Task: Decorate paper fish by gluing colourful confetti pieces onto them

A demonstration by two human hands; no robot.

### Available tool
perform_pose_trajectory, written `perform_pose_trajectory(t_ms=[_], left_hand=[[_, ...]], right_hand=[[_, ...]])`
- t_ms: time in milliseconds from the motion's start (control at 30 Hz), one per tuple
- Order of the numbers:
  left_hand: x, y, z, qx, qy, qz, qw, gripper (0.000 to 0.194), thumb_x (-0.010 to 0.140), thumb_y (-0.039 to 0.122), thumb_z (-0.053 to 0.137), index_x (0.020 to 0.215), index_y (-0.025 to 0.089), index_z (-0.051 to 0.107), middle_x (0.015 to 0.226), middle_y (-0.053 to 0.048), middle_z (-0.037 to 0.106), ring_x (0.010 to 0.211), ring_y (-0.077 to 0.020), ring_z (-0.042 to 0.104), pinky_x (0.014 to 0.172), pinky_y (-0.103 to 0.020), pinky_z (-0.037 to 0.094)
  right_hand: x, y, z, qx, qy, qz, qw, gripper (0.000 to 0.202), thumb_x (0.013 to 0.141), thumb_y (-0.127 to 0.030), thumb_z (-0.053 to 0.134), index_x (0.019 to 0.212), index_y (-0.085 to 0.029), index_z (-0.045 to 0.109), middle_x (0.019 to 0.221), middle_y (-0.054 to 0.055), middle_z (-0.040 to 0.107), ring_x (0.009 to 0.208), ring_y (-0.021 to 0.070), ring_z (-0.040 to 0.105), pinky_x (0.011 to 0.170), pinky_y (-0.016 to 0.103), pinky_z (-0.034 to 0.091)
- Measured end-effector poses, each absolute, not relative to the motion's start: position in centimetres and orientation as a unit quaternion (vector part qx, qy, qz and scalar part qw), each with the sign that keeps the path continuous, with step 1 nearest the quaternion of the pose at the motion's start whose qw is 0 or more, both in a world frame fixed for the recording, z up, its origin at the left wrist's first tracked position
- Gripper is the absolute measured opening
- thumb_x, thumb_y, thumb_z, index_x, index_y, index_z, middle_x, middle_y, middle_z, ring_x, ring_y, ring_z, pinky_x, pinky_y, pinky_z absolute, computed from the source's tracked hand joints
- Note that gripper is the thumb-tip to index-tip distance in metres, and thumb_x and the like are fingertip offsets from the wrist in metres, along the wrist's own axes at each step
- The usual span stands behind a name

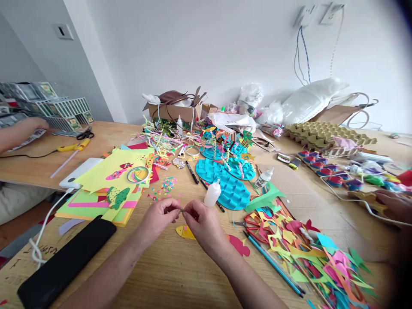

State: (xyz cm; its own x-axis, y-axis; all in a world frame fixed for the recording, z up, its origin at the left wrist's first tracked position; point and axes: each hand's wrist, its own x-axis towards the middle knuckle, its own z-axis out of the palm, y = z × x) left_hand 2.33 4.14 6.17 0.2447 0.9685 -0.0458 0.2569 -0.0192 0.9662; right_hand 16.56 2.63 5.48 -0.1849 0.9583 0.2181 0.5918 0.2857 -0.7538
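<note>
Green scrap point(182, 210), too small to show its shape, was held on the near side, slightly left, of the white squeeze bottle point(211, 194). The left hand point(162, 214) reached it from the left, thumb and forefinger together and clamped on it. The right hand point(203, 223), just nearer than the bottle, pinched from the other side, its thumb and forefinger closed on the same piece.

Nearer than the bottle and to its right, a red paper fish point(240, 245) lay partly hidden by the right forearm. A yellow paper fish point(186, 232) lay nearer than the bottle and to its left, its far end covered by the right hand. Blue pencils point(273, 264) slanted to the near right of the bottle, beside a loose heap of paper cuttings point(337, 268).

Left of the bottle sat a stack of coloured paper point(93, 178), and between stack and bottle lay small confetti point(168, 184). Just beyond the bottle, a blue oval point(234, 189) covered in raised flaps lay flat. Farther beyond the bottle and to its left, a pile of pastel twists point(156, 139) stood before a cardboard box point(182, 113); far to its right were egg trays point(328, 131).
</note>
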Motion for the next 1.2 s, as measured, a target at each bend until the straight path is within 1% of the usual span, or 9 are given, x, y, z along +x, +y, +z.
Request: perform_pose_trajectory(t_ms=[233,433,533,633,733,867,933,1033,1200], left_hand=[[2.6,3.9,5.5,0.601,0.51,0.355,0.503,0.011,0.062,0.025,0.052,0.065,0.016,0.056,0.054,0.005,0.05,0.051,-0.0095,0.046,0.05,-0.021,0.039],[2.6,3.9,5.0,0.634,0.509,0.333,0.477,0.012,0.063,0.025,0.05,0.065,0.015,0.056,0.055,0.004,0.05,0.051,-0.0097,0.045,0.05,-0.021,0.037],[2.6,3.8,4.6,0.658,0.501,0.325,0.459,0.011,0.066,0.024,0.05,0.067,0.015,0.056,0.058,0.003,0.052,0.054,-0.0101,0.047,0.051,-0.021,0.038],[2.3,3.6,4.1,0.681,0.489,0.325,0.438,0.012,0.069,0.023,0.049,0.074,0.016,0.057,0.066,0.001,0.057,0.063,-0.0122,0.053,0.058,-0.022,0.042],[1.6,2.9,3.5,0.729,0.496,0.304,0.362,0.014,0.073,0.019,0.045,0.08,0.017,0.057,0.075,-0.001,0.06,0.071,-0.014,0.056,0.066,-0.024,0.044],[0.5,1.7,2.4,0.824,0.453,0.236,0.247,0.022,0.078,0.011,0.038,0.082,0.018,0.058,0.082,-0.003,0.061,0.081,-0.0158,0.055,0.075,-0.029,0.044],[0.1,1.1,1.8,0.853,0.425,0.211,0.217,0.025,0.079,0.009,0.036,0.086,0.018,0.058,0.085,-0.003,0.061,0.084,-0.0163,0.054,0.077,-0.03,0.045],[-0.1,0.6,1.0,0.878,0.4,0.19,0.182,0.025,0.082,0.009,0.035,0.09,0.017,0.058,0.088,-0.004,0.06,0.086,-0.017,0.053,0.078,-0.031,0.045],[-0.4,0.2,0.2,0.894,0.384,0.174,0.154,0.026,0.085,0.009,0.033,0.096,0.016,0.056,0.094,-0.005,0.058,0.092,-0.0166,0.051,0.086,-0.033,0.042]], right_hand=[[16.7,2.6,5.0,-0.539,-0.721,0.271,0.34,0.012,0.069,-0.009,0.049,0.061,-0.016,0.054,0.056,-0.002,0.054,0.052,0.0094,0.046,0.048,0.018,0.03],[17.1,2.6,4.8,-0.524,-0.729,0.294,0.328,0.012,0.069,-0.009,0.049,0.061,-0.016,0.054,0.054,-0.003,0.052,0.051,0.0091,0.045,0.048,0.018,0.029],[17.5,2.6,4.6,-0.513,-0.739,0.301,0.315,0.01,0.07,-0.01,0.05,0.064,-0.016,0.055,0.055,-0.003,0.052,0.051,0.0087,0.045,0.047,0.018,0.029],[18.1,2.6,4.4,-0.506,-0.753,0.298,0.296,0.01,0.071,-0.009,0.049,0.067,-0.016,0.055,0.056,-0.003,0.052,0.052,0.0085,0.045,0.048,0.018,0.029],[18.7,2.5,4.3,-0.499,-0.778,0.283,0.254,0.011,0.071,-0.008,0.048,0.069,-0.016,0.056,0.06,-0.002,0.053,0.056,0.0089,0.046,0.05,0.018,0.03],[19.2,2.2,4.2,-0.473,-0.825,0.266,0.158,0.014,0.073,-0.008,0.047,0.071,-0.016,0.058,0.07,0.0,0.056,0.063,0.0095,0.048,0.056,0.018,0.032],[19.0,2.2,4.2,-0.463,-0.842,0.25,0.116,0.015,0.074,-0.009,0.047,0.072,-0.016,0.059,0.074,0.001,0.057,0.067,0.0099,0.049,0.058,0.019,0.032],[18.5,2.3,4.1,-0.458,-0.858,0.224,0.065,0.016,0.074,-0.009,0.046,0.072,-0.016,0.06,0.075,0.001,0.057,0.067,0.0106,0.049,0.057,0.02,0.031],[17.9,2.5,4.1,-0.45,-0.87,0.197,0.034,0.016,0.076,-0.011,0.044,0.073,-0.016,0.06,0.075,0.002,0.058,0.067,0.0116,0.049,0.056,0.021,0.03]])
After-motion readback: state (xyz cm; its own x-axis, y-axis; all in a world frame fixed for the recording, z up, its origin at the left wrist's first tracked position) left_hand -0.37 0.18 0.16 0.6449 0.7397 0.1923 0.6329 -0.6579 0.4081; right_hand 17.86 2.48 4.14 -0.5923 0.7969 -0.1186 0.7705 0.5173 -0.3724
